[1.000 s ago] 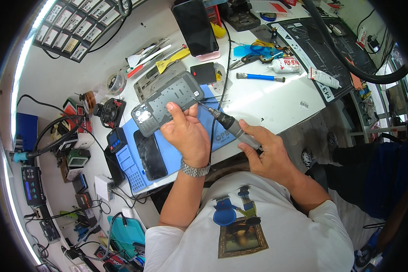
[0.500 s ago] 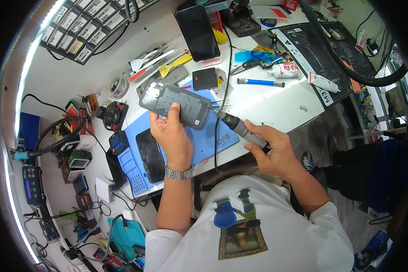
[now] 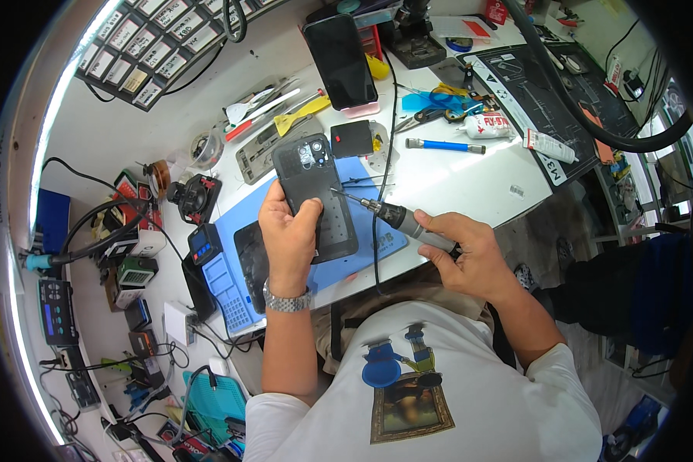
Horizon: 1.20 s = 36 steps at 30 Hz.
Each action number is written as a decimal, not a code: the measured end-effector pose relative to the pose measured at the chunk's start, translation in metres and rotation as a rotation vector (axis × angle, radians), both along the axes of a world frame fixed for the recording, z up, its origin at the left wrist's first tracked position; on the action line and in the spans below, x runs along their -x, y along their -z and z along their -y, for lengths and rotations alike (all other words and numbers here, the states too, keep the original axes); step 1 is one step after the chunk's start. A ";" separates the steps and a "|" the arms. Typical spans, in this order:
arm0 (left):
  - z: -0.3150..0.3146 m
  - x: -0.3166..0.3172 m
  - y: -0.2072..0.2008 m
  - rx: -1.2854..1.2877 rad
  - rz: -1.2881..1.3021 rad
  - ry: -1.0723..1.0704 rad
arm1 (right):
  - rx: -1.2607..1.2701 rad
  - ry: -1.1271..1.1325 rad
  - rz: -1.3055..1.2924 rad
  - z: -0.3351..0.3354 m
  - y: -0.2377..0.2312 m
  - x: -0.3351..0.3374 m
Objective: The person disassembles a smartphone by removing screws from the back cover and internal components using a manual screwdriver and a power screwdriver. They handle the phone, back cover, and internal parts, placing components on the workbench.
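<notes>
My left hand is closed around a dark grey phone back cover, thumb on its face and camera openings toward the far end. In my right hand lies a pen-shaped rotary tool with a grey body, black collar and thin metal bit. The bit points left and its tip overlaps the cover's right edge; whether it touches cannot be made out. Beneath the cover is a blue work mat, on which a dark phone screen lies partly hidden by my left hand.
A black phone leans upright at the back, with a small black square piece before it. A blue tube-like tool, glue tubes and scissors lie to the right. A black cable crosses the table beneath the rotary tool.
My left hand has turned the cover from slanting sideways to nearly upright, its camera end now pointing away. The rotary tool has stayed in my right hand, its tip shifting slightly left.
</notes>
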<state>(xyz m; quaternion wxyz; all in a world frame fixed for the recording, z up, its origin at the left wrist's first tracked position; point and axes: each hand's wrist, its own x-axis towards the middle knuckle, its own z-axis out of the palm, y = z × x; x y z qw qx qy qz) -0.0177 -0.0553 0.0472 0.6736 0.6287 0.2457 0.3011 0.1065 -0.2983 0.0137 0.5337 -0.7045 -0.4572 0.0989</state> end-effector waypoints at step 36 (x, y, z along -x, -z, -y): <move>0.002 0.021 -0.008 0.066 -0.077 0.214 | -0.064 0.033 -0.013 0.006 0.004 -0.007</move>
